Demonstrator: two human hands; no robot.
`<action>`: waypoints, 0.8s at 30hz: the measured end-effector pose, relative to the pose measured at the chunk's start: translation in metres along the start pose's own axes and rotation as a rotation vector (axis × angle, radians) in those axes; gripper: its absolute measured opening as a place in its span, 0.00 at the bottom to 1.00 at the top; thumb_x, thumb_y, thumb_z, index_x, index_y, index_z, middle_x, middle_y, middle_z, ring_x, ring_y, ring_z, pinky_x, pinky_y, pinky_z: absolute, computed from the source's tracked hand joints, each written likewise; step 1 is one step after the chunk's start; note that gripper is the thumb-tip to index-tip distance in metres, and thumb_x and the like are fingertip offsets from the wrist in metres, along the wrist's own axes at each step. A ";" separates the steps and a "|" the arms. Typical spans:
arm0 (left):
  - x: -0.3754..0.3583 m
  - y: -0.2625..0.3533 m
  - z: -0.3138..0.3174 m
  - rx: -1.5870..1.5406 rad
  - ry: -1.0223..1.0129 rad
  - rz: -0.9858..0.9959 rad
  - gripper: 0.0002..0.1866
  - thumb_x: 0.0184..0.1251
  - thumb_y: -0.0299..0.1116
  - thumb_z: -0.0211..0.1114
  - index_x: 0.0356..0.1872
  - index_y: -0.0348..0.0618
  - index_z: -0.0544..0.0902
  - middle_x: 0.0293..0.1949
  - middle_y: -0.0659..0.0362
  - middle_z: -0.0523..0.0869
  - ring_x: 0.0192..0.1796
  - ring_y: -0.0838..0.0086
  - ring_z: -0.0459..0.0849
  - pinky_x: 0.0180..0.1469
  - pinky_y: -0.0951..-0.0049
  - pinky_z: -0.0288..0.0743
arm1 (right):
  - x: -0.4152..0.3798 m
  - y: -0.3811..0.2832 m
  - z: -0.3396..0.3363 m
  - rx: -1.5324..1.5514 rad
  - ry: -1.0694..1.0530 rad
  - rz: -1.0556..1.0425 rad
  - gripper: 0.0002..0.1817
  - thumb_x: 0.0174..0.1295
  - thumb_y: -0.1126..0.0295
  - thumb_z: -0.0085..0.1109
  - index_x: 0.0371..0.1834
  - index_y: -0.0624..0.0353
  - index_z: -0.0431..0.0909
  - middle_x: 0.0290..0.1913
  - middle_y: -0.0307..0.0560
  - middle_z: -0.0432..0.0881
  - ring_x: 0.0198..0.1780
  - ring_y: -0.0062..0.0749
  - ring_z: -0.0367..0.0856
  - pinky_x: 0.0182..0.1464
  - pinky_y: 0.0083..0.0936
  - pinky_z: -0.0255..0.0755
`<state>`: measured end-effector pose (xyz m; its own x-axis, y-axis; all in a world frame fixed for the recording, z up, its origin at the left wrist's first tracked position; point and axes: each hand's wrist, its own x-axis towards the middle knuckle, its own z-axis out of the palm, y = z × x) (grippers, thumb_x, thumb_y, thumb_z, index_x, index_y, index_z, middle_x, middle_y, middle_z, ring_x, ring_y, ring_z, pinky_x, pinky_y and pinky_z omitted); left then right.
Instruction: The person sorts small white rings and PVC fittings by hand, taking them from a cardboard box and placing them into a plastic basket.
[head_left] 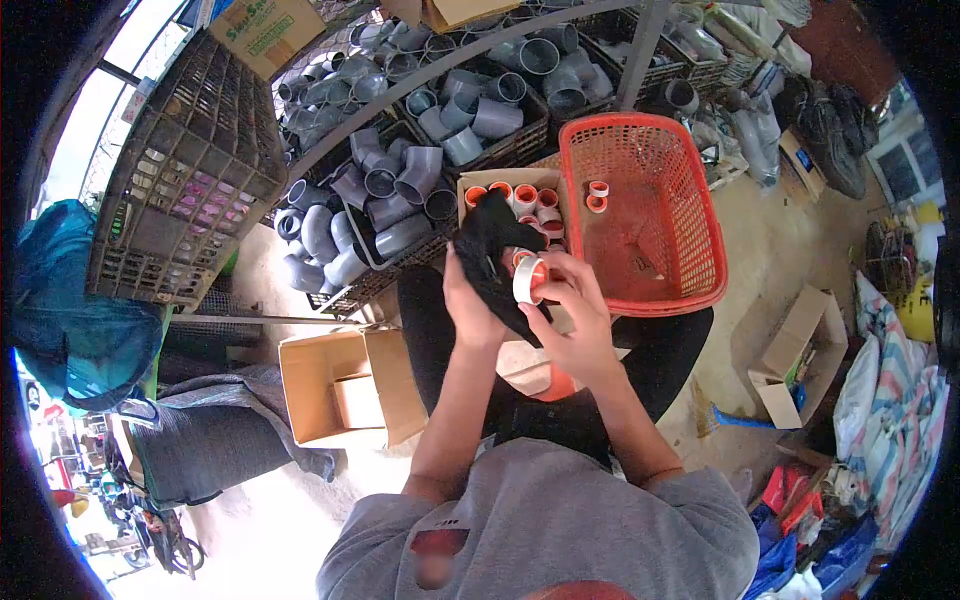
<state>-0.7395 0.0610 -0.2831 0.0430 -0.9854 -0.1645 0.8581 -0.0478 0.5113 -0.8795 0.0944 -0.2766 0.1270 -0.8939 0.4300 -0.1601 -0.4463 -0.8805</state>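
Note:
My left hand is wrapped against a black cloth, which hangs over part of a cardboard box. Between the thumb and fingers of my right hand is a white and orange roll, close beside the cloth. Behind both hands, the cardboard box holds several similar white and orange rolls. To its right stands a red plastic basket with two small rolls inside. Part of the box's contents is hidden by the cloth and my hands.
Crates of grey pipe fittings stand behind and to the left. An open cardboard box lies at the lower left, another at the right. A dark crate rises at the far left, and striped sacks lie far right.

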 end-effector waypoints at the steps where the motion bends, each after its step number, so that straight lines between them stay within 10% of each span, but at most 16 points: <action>1: 0.002 0.003 -0.007 -0.038 -0.091 0.004 0.29 0.84 0.51 0.39 0.62 0.37 0.77 0.49 0.50 0.88 0.49 0.62 0.88 0.55 0.61 0.84 | 0.003 -0.001 -0.002 -0.077 0.037 -0.092 0.14 0.55 0.80 0.74 0.42 0.63 0.80 0.62 0.55 0.76 0.63 0.49 0.80 0.63 0.38 0.75; 3: -0.001 0.004 -0.008 -0.077 -0.184 0.004 0.27 0.83 0.50 0.41 0.63 0.37 0.77 0.49 0.51 0.88 0.49 0.63 0.88 0.54 0.62 0.84 | 0.003 0.004 -0.006 -0.179 0.069 -0.175 0.16 0.54 0.78 0.75 0.44 0.59 0.80 0.62 0.54 0.75 0.59 0.47 0.81 0.58 0.36 0.77; 8: -0.031 0.012 0.008 1.131 -0.057 0.212 0.15 0.75 0.30 0.67 0.56 0.33 0.83 0.45 0.59 0.91 0.46 0.82 0.84 0.51 0.78 0.79 | 0.006 0.001 -0.007 -0.351 -0.007 -0.112 0.22 0.54 0.77 0.75 0.52 0.57 0.79 0.60 0.53 0.77 0.57 0.43 0.81 0.57 0.34 0.77; 16: -0.023 0.010 -0.007 1.067 0.025 0.340 0.12 0.74 0.31 0.69 0.49 0.32 0.87 0.40 0.62 0.90 0.40 0.85 0.82 0.45 0.79 0.78 | 0.000 0.017 -0.011 0.336 -0.044 0.441 0.14 0.65 0.75 0.71 0.51 0.63 0.79 0.45 0.41 0.84 0.47 0.21 0.82 0.52 0.21 0.75; 24: -0.026 0.010 -0.003 0.453 -0.044 -0.008 0.13 0.68 0.24 0.70 0.53 0.35 0.86 0.46 0.58 0.91 0.46 0.77 0.88 0.52 0.74 0.79 | -0.002 0.028 -0.012 0.704 0.002 0.479 0.09 0.70 0.75 0.66 0.49 0.64 0.80 0.43 0.39 0.85 0.46 0.20 0.82 0.52 0.20 0.74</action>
<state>-0.7305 0.0868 -0.2760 0.0067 -0.9903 -0.1387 0.5478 -0.1124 0.8290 -0.8958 0.0834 -0.2999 0.1989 -0.9798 -0.0210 0.4501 0.1104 -0.8861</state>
